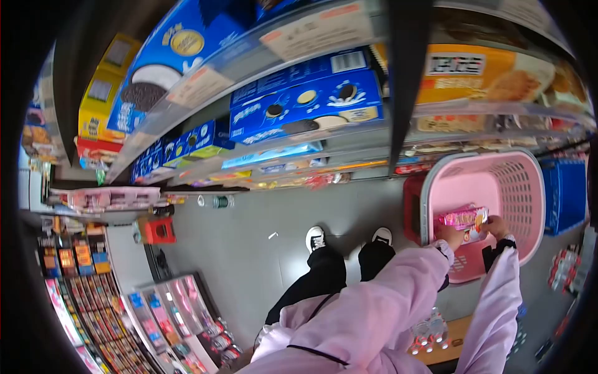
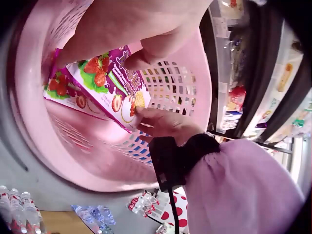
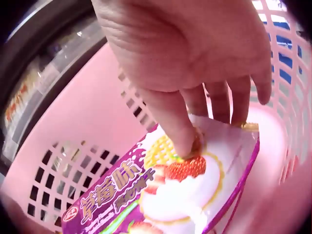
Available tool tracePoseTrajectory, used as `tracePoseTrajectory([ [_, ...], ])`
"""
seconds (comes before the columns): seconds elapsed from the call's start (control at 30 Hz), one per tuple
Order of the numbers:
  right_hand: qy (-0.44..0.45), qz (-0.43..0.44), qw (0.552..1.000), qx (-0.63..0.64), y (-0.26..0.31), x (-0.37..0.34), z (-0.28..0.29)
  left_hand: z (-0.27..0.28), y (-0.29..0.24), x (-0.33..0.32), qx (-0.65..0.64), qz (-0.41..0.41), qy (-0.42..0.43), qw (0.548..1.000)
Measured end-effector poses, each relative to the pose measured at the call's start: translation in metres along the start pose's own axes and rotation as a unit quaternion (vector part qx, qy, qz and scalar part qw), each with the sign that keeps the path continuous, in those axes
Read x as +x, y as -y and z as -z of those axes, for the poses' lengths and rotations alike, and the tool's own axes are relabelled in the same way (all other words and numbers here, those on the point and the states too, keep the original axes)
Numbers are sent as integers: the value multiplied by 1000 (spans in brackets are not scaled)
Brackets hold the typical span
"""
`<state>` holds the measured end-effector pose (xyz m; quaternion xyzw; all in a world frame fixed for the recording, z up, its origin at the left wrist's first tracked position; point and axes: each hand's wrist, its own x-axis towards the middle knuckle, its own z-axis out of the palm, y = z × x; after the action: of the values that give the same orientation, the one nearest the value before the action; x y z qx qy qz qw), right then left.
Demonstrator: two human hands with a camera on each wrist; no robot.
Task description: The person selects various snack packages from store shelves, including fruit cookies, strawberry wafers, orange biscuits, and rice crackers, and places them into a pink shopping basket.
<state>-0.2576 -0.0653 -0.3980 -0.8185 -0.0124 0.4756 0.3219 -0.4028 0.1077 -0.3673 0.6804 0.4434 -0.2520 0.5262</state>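
Observation:
A purple-and-white packet of strawberry biscuits (image 1: 464,218) is held inside a pink plastic basket (image 1: 426,206). My left hand (image 1: 451,235) grips its left end, with the thumb over the printed face in the left wrist view. At the opposite end my right hand (image 1: 496,227) pinches the packet, its thumb (image 3: 178,131) on the front and the other fingers behind. In the left wrist view a second matching packet (image 2: 61,90) lies partly behind the first, close to the left fingers. The basket's floor shows beneath the packets.
Snack shelves run along the far side, with blue cookie boxes (image 1: 305,106) and a yellow biscuit box (image 1: 473,71). A blue crate (image 1: 565,196) stands right of the basket, a red stool (image 1: 161,230) at left. Bottled drinks (image 1: 430,330) sit near the person's right side.

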Motion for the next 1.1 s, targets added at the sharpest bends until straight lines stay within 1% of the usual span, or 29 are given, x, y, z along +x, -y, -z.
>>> tracePoseTrajectory([
  [0.03,56,-11,998,26,2,7,-5,-10,5,7,-1,19,-3,1000],
  [0.1,74,-55,995,-42,15,9,-16,-35,14,24,-17,71,-20,997],
  [0.17,89,-83,991,-52,28,4,-25,-27,13,23,-27,95,1,995],
  [0.2,94,-97,989,-58,33,2,-28,-2,0,6,-25,86,36,995],
  [0.23,75,-142,983,-89,36,2,-30,26,-15,-14,-24,75,73,994],
  [0.3,30,-227,962,-148,43,0,-31,28,-23,-20,-5,70,61,996],
  [0.33,3,-231,959,-166,56,-11,-32,3,-17,-8,13,78,14,997],
  [0.37,-18,-177,964,-196,49,-9,-28,-12,-14,1,33,84,-35,995],
  [0.4,-41,-121,966,-226,36,-3,-27,-13,-16,3,42,67,-11,997],
  [0.43,-65,-64,962,-256,29,-1,-20,11,-29,-14,10,-16,74,997],
  [0.47,-75,28,976,-204,54,-25,-23,62,-47,-45,-20,-103,156,982],
  [0.5,-78,72,990,-92,66,-39,-26,103,-56,-70,-47,-190,236,952],
  [0.53,-101,133,982,-92,97,-68,-35,113,-42,-72,-148,-262,281,912],
  [0.57,-104,177,977,-61,125,-94,-44,125,-27,-73,-243,-328,323,854],
  [0.6,-98,230,968,3,142,-116,-56,174,-22,-104,-267,-322,327,847],
  [0.63,-87,255,961,57,169,-147,-73,227,-13,-135,-290,-316,330,841],
  [0.67,-65,265,959,83,194,-170,-92,247,18,-124,-290,-329,338,833],
  [0.7,-63,291,950,96,213,-190,-114,304,24,-161,-293,-285,292,865],
  [0.73,-41,263,962,56,233,-207,-133,328,61,-152,-293,-292,252,875],
  [0.77,-14,296,953,60,247,-217,-157,360,85,-162,-252,-243,152,924],
  [0.8,21,336,940,57,274,-232,-183,381,130,-147,-264,-255,81,927],
  [0.83,51,331,942,35,284,-230,-208,412,164,-151,-235,-241,35,941],
  [0.87,90,369,925,9,298,-227,-235,439,192,-161,-272,-222,-1,936],
  [0.9,148,365,918,38,309,-222,-263,464,217,-170,-310,-200,-34,929],
  [0.93,164,388,907,-17,332,-227,-288,487,236,-178,-333,-164,-67,926],
  [0.97,163,406,894,-99,356,-233,-313,509,252,-183,-357,-128,-100,920],
  [1.0,154,475,852,-158,375,-231,-339,531,266,-185,-361,-124,-128,915],
  [1.07,119,563,777,-255,418,-230,-386,572,291,-183,-371,-112,-181,904],
  [1.1,98,575,769,-263,436,-227,-410,592,300,-179,-348,-130,-208,905],
])
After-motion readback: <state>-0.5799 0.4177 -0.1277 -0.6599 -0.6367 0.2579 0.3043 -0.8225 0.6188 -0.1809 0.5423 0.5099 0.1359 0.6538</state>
